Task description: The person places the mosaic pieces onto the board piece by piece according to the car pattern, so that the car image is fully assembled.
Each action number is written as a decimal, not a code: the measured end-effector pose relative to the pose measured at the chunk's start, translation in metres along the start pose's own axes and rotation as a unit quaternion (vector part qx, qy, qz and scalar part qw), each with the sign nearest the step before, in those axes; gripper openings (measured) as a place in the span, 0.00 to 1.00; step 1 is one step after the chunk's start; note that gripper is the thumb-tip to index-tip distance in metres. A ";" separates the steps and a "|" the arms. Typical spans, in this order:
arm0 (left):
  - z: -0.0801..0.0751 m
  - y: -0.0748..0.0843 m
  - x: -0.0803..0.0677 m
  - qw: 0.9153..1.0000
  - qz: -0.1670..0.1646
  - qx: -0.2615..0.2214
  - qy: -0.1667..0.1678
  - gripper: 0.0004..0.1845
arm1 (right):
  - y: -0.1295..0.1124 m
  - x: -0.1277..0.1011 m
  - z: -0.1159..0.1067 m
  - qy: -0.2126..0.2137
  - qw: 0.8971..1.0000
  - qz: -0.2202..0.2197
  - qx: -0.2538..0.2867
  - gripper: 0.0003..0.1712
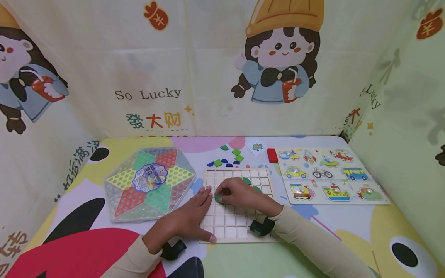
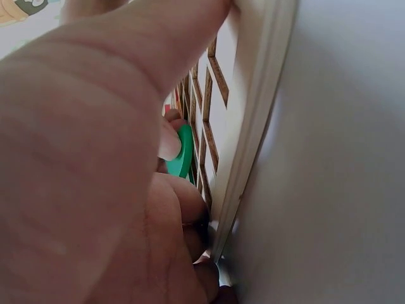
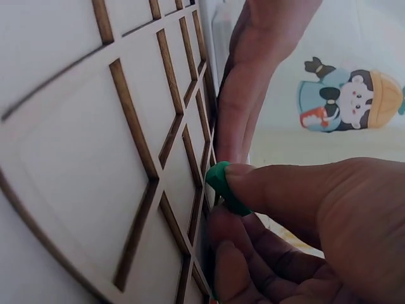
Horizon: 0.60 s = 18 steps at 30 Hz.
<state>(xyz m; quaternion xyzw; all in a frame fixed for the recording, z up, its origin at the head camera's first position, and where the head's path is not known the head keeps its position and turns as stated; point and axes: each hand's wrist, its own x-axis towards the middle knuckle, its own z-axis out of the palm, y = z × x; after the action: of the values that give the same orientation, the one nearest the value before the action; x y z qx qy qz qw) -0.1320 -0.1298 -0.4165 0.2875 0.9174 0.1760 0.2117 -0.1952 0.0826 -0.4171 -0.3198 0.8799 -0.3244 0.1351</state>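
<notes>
Left hand (image 1: pixel 189 220) flat, bracing grid board (image 1: pixel 236 227); right hand (image 1: pixel 240 195) pinching green piece (image 1: pixel 219 198) over board's left edge — could seat crooked across ridges.

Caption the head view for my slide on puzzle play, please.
Right hand pinches a green piece over the wooden grid board while the left hand steadies its edge.
</notes>
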 end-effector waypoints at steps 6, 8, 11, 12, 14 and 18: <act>0.000 0.000 0.000 1.000 -0.002 0.003 0.001 0.65 | 0.000 0.000 -0.001 0.011 1.000 0.003 -0.027 0.07; 0.000 0.000 0.001 1.000 -0.003 0.003 0.001 0.65 | -0.001 0.000 -0.001 0.014 0.999 0.000 -0.035 0.07; 0.001 0.001 0.001 1.000 -0.004 0.001 0.001 0.65 | -0.001 0.000 -0.001 0.010 0.999 -0.001 -0.040 0.07; 0.001 0.001 0.001 1.000 -0.004 0.001 0.001 0.65 | -0.001 -0.001 -0.001 0.007 0.999 -0.002 -0.041 0.07; 0.001 0.001 0.001 1.000 -0.003 0.002 0.001 0.65 | -0.002 -0.001 -0.001 0.002 0.999 -0.005 -0.041 0.08; 0.000 0.000 0.001 1.000 -0.002 0.002 0.000 0.65 | -0.002 -0.001 -0.002 0.002 0.999 -0.005 -0.043 0.09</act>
<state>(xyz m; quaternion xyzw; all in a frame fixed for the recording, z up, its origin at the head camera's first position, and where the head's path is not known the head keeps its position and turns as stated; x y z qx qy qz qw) -0.1323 -0.1292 -0.4166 0.2858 0.9184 0.1736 0.2113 -0.1938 0.0830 -0.4144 -0.3291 0.8917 -0.2873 0.1182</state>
